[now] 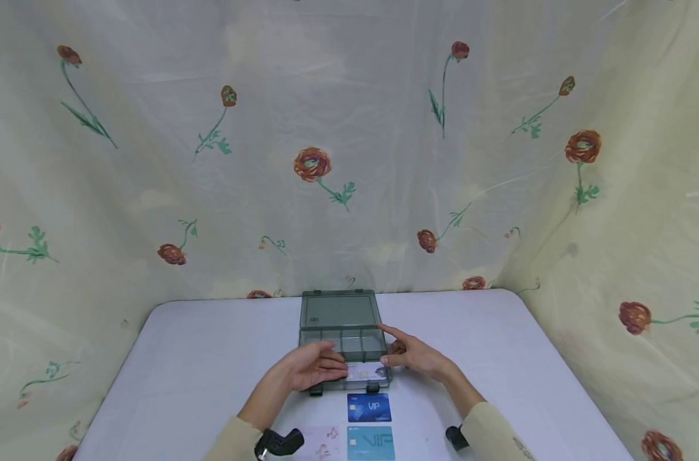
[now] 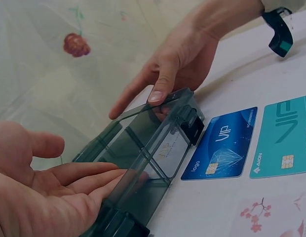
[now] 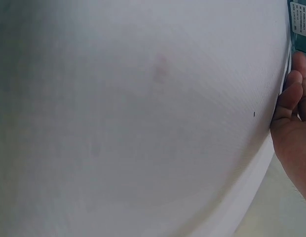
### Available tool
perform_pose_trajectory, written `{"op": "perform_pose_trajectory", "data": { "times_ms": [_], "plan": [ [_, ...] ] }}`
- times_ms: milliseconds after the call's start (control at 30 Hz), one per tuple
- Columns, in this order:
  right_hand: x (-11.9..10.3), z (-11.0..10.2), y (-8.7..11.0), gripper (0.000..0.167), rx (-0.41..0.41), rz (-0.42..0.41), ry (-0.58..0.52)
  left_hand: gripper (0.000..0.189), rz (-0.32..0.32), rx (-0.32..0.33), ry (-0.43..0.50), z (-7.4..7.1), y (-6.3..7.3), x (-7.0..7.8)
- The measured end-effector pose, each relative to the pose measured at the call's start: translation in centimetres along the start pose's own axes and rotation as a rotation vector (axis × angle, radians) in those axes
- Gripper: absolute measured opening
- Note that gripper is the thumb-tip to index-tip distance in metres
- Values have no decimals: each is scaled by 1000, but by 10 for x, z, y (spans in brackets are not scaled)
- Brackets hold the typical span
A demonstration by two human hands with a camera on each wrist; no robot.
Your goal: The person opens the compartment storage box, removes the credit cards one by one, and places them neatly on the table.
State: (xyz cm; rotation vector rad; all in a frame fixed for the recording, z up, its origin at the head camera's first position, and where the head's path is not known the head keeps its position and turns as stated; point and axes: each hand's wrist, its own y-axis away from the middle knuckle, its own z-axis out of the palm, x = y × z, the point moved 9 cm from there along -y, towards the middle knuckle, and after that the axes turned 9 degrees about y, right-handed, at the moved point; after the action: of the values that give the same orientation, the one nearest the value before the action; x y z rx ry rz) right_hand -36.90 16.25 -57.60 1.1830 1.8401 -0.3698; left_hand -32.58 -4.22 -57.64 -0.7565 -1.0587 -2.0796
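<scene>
A translucent dark-green compartment box (image 1: 349,346) stands on the table with its lid (image 1: 339,309) raised at the back. Inside its front section lies a pale card (image 1: 365,371), seen through the clear wall in the left wrist view. My left hand (image 1: 317,366) reaches over the box's left side, palm turned inward, its loosely straight fingers dipping in beside the card. At the right side my right hand (image 1: 415,355) holds the box's edge, thumb on the rim and index finger stretched along the side. In the right wrist view only part of that hand shows.
In front of the box lie a blue VIP card (image 1: 369,408), a teal VIP card (image 1: 370,443) and a pale pink flowered card (image 1: 321,443). Flower-printed curtains (image 1: 349,211) hang around a white-covered table (image 1: 211,346). Two black latches sit on the box's front.
</scene>
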Motion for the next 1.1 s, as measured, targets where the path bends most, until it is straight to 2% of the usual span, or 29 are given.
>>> {"op": "perform_pose_trajectory", "data": {
  "times_ms": [467,1100],
  "plan": [
    [5,-1,-3,81,9,9,16,62,-24,-23,16,2,-3,-1],
    [3,1,-2,83,7,19,10,58,18,-36,-14,-2,0,3]
  ]
}}
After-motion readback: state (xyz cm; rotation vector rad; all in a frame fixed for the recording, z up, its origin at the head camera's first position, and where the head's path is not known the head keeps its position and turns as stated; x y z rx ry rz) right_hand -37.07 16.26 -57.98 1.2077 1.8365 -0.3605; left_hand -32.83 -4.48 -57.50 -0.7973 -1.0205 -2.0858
